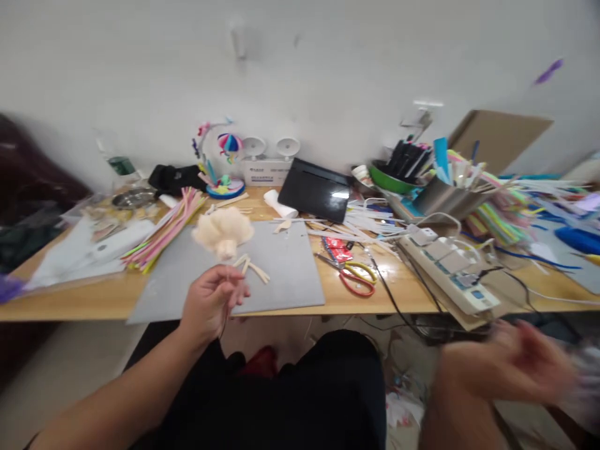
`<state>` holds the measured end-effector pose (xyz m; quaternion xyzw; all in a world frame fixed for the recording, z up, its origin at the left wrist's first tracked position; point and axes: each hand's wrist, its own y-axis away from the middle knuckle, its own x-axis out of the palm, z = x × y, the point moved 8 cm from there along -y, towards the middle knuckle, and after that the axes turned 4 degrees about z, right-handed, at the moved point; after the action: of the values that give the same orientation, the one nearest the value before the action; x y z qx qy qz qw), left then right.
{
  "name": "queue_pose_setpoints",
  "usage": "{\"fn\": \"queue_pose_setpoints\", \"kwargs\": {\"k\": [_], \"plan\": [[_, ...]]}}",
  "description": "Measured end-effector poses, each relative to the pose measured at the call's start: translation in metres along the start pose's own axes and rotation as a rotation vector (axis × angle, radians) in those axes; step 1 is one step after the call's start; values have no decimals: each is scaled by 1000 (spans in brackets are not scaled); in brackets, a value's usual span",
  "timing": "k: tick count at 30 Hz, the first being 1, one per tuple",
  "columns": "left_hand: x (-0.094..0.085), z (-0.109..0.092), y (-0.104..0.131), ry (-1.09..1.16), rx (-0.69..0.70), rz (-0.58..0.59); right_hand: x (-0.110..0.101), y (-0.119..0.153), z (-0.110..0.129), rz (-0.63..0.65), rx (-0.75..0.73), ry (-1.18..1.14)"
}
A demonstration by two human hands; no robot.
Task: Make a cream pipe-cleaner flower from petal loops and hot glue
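Note:
My left hand [213, 300] is closed in a pinch above the front edge of the grey mat. Just beyond its fingertips stands a cream, ruffled flower [222, 228], and a thin stem seems to run from its base down into the fingers. Behind the fingers, a few short cream strips [257, 269] lie on the grey mat [290, 275]. Far to the right, my right hand [510, 362] is smeared by motion below the table's front edge, near the power strip [462, 287]. What it holds, if anything, cannot be made out.
Red- and yellow-handled scissors [359, 278] lie right of the mat, beside a red packet [337, 248]. Pink and yellow pipe cleaners [166, 228] lie left. A black tablet-like object [316, 187] leans at the back. A green bowl [394, 178] holds pens. Cables hang over the edge.

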<state>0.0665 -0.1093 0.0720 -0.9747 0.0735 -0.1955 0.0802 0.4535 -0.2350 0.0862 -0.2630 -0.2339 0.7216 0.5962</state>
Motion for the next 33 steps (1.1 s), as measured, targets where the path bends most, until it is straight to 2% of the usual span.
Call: {"fn": "queue_pose_setpoints", "kwargs": {"k": [2,3,4,5,7,10,13,17,19,24,27,29,31,33], "plan": [[8,0,6,80,-22,65,17,50,59,192,-231,-244],[12,0,10,112,-39,85,39,79,92,495,-296,-414],[15,-1,14,141,-43,106,53,105,125,725,-331,-574],[18,-3,18,155,-44,127,59,126,156,871,-359,-710],[20,-9,27,154,-24,154,66,153,205,1060,-364,-874],[11,-21,37,79,44,152,73,170,241,1209,-280,-932],[-6,-33,46,1,147,120,69,179,250,1232,-254,-949],[-25,-45,58,-30,249,96,59,187,254,1128,-289,-931],[-32,-50,64,-75,282,94,59,194,255,1133,-243,-942],[-53,-64,76,-322,399,49,74,220,253,1368,74,-1077],[-60,-65,80,-405,415,57,82,237,249,1521,231,-1059],[-61,-64,83,-440,410,80,85,243,244,1563,334,-1044],[-59,-63,86,-477,406,108,88,242,238,1505,394,-1020],[-57,-62,88,-511,407,129,89,235,234,1392,374,-989]]}}
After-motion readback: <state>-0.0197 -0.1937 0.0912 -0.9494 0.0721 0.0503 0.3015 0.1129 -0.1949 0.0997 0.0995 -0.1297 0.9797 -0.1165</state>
